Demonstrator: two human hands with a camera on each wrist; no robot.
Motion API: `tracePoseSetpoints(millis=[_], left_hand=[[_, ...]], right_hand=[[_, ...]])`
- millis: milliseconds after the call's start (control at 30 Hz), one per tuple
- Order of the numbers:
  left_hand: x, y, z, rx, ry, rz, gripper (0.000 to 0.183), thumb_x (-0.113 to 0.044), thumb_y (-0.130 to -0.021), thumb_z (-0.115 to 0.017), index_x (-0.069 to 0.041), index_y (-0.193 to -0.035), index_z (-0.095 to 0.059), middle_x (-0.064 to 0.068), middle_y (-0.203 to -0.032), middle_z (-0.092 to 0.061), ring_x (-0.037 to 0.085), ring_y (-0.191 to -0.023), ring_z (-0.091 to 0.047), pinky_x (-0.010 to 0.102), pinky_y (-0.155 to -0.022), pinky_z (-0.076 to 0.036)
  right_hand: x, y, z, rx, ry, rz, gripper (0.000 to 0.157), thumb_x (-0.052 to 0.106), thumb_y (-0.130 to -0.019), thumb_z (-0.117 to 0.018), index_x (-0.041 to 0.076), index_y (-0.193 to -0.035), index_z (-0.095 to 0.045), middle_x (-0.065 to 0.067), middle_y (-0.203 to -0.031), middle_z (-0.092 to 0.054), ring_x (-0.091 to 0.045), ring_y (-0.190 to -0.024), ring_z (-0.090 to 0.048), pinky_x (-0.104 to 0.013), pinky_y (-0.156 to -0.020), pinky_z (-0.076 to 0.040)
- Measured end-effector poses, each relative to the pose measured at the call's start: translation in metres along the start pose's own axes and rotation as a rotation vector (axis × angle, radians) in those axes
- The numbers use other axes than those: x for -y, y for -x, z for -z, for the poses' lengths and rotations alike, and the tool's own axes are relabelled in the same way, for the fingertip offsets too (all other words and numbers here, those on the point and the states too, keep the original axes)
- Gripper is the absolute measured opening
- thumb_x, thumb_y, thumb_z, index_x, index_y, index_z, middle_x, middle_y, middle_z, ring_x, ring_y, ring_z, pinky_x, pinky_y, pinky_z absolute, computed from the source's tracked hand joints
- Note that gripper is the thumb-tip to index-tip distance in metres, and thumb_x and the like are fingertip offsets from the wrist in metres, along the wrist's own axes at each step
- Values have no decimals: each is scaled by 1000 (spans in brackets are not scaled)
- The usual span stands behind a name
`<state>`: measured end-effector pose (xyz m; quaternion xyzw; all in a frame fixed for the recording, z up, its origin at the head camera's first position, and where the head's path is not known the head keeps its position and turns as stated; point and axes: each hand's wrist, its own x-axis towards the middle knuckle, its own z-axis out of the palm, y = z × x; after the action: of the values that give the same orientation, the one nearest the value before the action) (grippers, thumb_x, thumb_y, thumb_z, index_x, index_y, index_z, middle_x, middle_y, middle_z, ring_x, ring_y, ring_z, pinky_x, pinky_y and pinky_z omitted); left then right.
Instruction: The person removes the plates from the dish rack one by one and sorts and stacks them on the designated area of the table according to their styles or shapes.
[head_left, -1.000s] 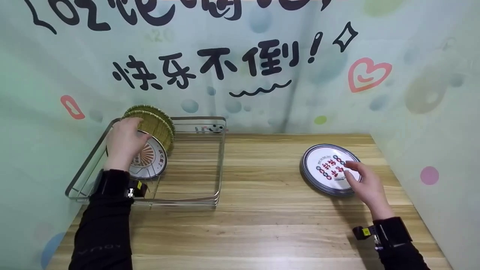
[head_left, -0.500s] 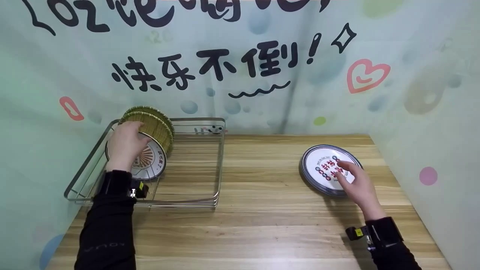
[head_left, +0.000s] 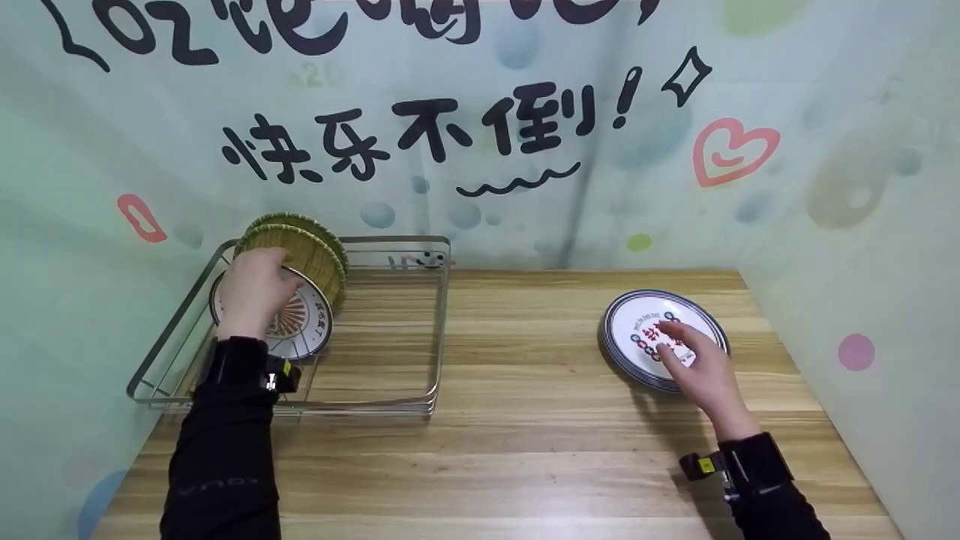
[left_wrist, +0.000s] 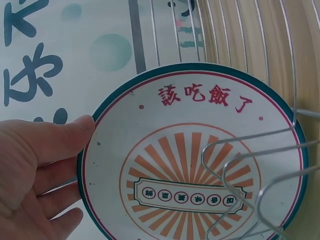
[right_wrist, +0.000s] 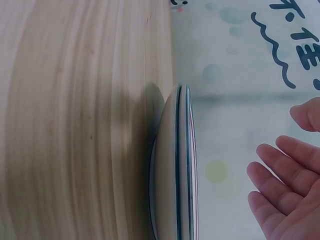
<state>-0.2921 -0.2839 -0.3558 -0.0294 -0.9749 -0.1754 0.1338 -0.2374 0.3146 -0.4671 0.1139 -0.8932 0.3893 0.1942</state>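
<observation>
So the left hand [head_left: 255,289] is over at about 9 o'clock, on the rim of a round plate [head_left: 307,330] that's leaning in a wire rack [head_left: 442,322]. Its fingers [left_wrist: 57,172] are loosely extended with the thumb separate, straddling the edge around the plate's 11 o'clock. I can't tell if they actually touch it. Two round woven trays [head_left: 330,262] sit behind it, toward its 1 o'clock.

Right hand [head_left: 709,375] hovers over the 4 o'clock side of a stack of plates [head_left: 645,337], which lies flat on the counter [head_left: 517,435] at roughly 3 to 4 o'clock. Those fingers are relaxed and spread, holding nothing. The right wrist view shows clear space between them and the rim.

Handling-wise, my guess is hard, stiff, slick stuff, ceramic or melamine, can't say which. One plate should be fairly light, the stack heavier, and I'd treat both as chippable. For the leaning one I'd pinch the upper rim, away from the wire loops [left_wrist: 250,136] crossing its face. For the stack, get under the overhanging rim.

Round, so no real long axis. The leaning plate's face tips up toward the person, and its rim lettering sits near its 3 o'clock. The stack's printed chains run roughly 10 to 4.
</observation>
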Motion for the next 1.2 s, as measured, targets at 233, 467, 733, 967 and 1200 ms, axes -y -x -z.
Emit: tracePoseSetpoints(millis=[233,467,733,967,1200], left_hand=[[-2,-2,-4,-2,-35,11,34,-6,-89,-69,8,-119,-63,30,-116,-63,49,-107,-56,62,-92,-44],[-3,-4,-5,-53,-30,-16,21,1,-83,-69,7,-104,-70,30,-105,-67,49,-100,-59,62,-87,-45],[2,-8,-6,-38,-49,-21,17,4,-83,-66,6,-99,-70,29,-101,-67,49,-98,-59,63,-85,-46],[5,-10,-6,-24,-35,-26,20,4,-84,-66,4,-103,-73,28,-104,-68,49,-102,-59,62,-88,-45],[7,-9,-3,-1,-6,-35,22,7,-84,-63,3,-103,-73,28,-105,-68,49,-102,-59,62,-89,-45]], right_hand=[[6,1,-3,-2,-14,-6,35,1,-90,-68,-7,-123,-62,-24,-122,-65,-41,-115,-58,-47,-102,-41],[8,2,-10,-27,-18,26,34,2,-89,-70,-5,-121,-65,-21,-121,-66,-38,-114,-59,-21,-98,-39],[13,1,-15,-23,-16,19,32,2,-89,-70,-4,-120,-66,-19,-117,-68,-36,-107,-62,-31,-93,-43],[13,0,-17,18,-22,7,33,4,-90,-69,-4,-122,-65,-19,-121,-67,-36,-113,-60,-40,-96,-44],[13,0,-17,32,-36,18,33,5,-91,-68,-3,-123,-65,-20,-122,-66,-37,-114,-60,-48,-98,-44]])
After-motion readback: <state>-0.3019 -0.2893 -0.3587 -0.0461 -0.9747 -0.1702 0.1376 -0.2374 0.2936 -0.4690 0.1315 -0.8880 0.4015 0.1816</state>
